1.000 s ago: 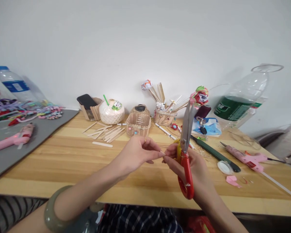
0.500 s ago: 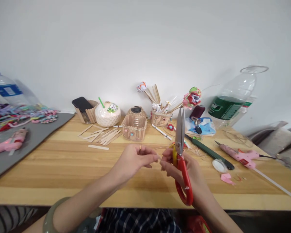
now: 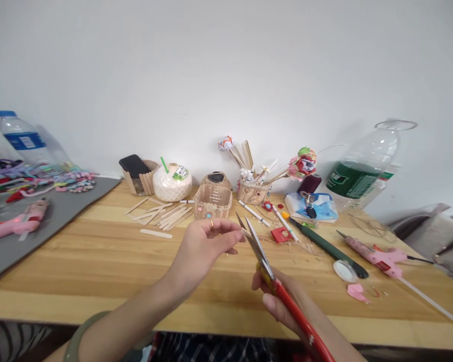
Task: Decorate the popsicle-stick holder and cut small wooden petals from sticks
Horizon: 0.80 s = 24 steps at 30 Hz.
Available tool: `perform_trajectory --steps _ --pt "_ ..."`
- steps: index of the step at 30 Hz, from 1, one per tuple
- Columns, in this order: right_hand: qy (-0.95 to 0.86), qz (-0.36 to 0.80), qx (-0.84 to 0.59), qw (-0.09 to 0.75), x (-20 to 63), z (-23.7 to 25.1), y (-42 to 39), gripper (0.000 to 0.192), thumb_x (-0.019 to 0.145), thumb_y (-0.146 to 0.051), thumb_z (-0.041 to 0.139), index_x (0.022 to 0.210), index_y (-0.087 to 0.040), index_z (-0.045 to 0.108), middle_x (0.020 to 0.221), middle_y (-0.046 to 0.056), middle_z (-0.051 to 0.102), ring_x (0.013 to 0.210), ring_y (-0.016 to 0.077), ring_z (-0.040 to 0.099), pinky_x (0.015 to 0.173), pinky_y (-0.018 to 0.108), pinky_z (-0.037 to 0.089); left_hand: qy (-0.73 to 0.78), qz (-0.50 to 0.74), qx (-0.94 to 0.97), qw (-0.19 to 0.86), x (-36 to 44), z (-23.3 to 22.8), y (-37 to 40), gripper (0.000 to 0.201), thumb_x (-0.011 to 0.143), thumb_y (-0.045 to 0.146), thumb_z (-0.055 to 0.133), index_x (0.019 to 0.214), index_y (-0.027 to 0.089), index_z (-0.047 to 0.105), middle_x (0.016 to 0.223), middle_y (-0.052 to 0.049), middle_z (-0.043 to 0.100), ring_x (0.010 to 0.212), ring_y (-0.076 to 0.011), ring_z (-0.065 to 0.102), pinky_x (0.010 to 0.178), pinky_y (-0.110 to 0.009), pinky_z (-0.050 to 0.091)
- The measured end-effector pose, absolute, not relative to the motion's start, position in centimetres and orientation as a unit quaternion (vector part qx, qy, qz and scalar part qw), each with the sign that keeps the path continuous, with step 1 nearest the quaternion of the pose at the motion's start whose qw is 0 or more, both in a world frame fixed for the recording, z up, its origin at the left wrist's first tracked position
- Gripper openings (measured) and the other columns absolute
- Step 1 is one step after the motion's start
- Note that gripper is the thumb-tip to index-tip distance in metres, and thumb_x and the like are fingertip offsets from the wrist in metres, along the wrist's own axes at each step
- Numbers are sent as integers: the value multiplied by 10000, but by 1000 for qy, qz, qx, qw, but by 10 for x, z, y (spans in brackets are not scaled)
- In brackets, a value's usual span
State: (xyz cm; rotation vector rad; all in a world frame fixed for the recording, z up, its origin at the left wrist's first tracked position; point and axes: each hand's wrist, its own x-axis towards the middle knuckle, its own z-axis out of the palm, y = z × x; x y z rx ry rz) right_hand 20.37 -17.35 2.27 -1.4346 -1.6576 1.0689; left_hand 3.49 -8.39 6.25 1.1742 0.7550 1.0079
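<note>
My left hand hovers over the wooden table with thumb and forefinger pinched on a thin small piece that is barely visible. A ring sits on one finger and a grey-green bangle on the wrist. My right hand grips red-handled scissors. Their blades are slightly apart and point up-left toward the left fingertips, close to the pinched piece.
Popsicle sticks lie beside a stick-walled cup, a coconut and a phone. A pink glue gun, green tool, lid and large bottle are right. Grey mat with another glue gun left.
The right hand dropped toward me and tilted the scissors from upright to slanting up-left, blades parted near the left fingertips. The two hands moved apart; a small red piece on the table became visible.
</note>
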Motion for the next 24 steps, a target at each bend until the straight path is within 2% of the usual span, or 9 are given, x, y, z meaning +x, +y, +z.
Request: perform_trajectory --steps 5,10,18,24 --pt "-648 393 -558 338 203 22 -174 466 786 -667 473 817 -207 547 711 10 545 620 168 478 539 256 390 346 436 526 643 34 66 -84 59 634 198 701 651 145 682 656 4 665 613 -108 576 564 -214 500" --pt "-644 384 -564 345 200 25 -174 413 791 -622 512 789 -212 566 701 21 576 640 190 510 543 274 400 346 425 533 644 33 66 -83 60 630 199 695 628 143 672 638 6 648 600 -106 564 562 -217 497" --pt "-656 400 -544 336 204 20 -173 471 790 -678 461 795 -216 553 698 17 559 621 182 504 523 261 397 345 413 533 653 31 67 -82 52 632 194 697 635 146 677 638 9 657 598 -100 574 571 -210 501" --pt "-656 380 -567 322 198 25 -174 536 774 -736 395 723 -209 477 650 0 488 584 161 434 517 259 341 345 413 531 655 29 68 -82 45 630 186 707 635 148 682 644 7 668 613 -103 579 576 -207 505"
